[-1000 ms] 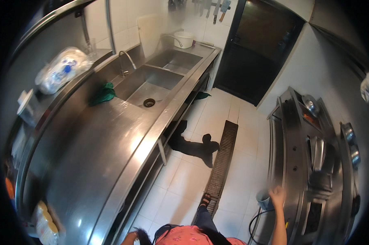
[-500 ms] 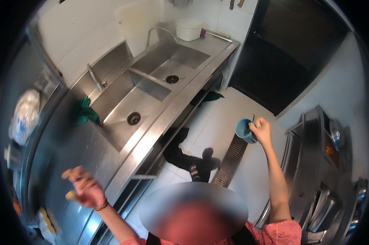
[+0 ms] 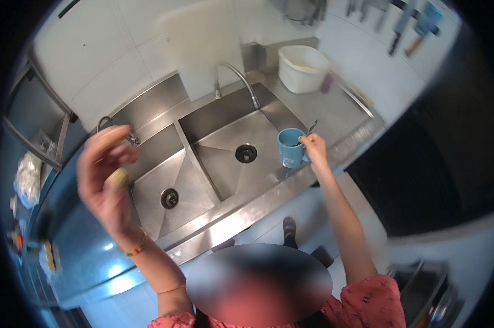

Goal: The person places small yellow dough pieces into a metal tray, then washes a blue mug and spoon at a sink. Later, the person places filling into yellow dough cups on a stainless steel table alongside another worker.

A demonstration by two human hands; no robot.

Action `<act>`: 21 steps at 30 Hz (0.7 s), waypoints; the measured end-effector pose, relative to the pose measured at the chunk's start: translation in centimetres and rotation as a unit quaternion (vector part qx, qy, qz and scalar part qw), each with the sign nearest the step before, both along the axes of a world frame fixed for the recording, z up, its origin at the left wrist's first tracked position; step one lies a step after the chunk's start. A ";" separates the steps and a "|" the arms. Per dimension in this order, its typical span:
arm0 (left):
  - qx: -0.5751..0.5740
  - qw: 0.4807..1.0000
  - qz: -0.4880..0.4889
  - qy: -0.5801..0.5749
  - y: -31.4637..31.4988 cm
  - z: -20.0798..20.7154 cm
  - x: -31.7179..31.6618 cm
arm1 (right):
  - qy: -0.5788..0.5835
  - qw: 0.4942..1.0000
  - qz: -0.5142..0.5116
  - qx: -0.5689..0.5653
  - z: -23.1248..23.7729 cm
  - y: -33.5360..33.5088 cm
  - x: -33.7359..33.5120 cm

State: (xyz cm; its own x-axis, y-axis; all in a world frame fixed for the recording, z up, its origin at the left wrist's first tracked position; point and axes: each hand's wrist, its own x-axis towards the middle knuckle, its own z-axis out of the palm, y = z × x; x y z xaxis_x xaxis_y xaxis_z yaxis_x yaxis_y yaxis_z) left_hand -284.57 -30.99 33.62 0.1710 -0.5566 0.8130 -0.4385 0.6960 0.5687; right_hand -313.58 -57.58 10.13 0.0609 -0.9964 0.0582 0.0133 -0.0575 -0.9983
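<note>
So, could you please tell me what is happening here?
A person's right hand holds a blue mug near the right-hand sink, with a utensil handle sticking up beside the fingers. The left hand, blurred, is raised with its fingers loosely curled. A white tub stands on the counter.

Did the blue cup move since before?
Yes. The blue cup in the right hand moved closer to the right-hand sink, and now appears over its near right corner.
</note>
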 end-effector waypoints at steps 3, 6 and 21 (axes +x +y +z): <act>0.269 0.955 0.078 0.100 -9.6 -4.7 -1.4 | 0.203 0.978 0.037 -0.030 -5.8 -8.0 3.2; 0.375 0.903 0.211 -0.019 -14.8 -8.2 -2.1 | 0.413 0.903 0.112 0.036 -10.6 -12.9 4.0; 0.518 0.781 0.320 0.137 -20.2 -22.3 -0.1 | 0.381 0.799 0.321 0.338 -26.8 -18.5 4.5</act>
State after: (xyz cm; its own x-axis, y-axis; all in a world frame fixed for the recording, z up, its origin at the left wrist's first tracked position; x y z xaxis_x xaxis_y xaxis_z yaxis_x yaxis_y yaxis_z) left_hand -284.69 -51.23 11.27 0.7726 -0.6208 -0.1333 -0.2717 -0.5129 0.8143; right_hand -309.10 -76.09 -16.71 0.3334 -0.5339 -0.7771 -0.8020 0.2726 -0.5314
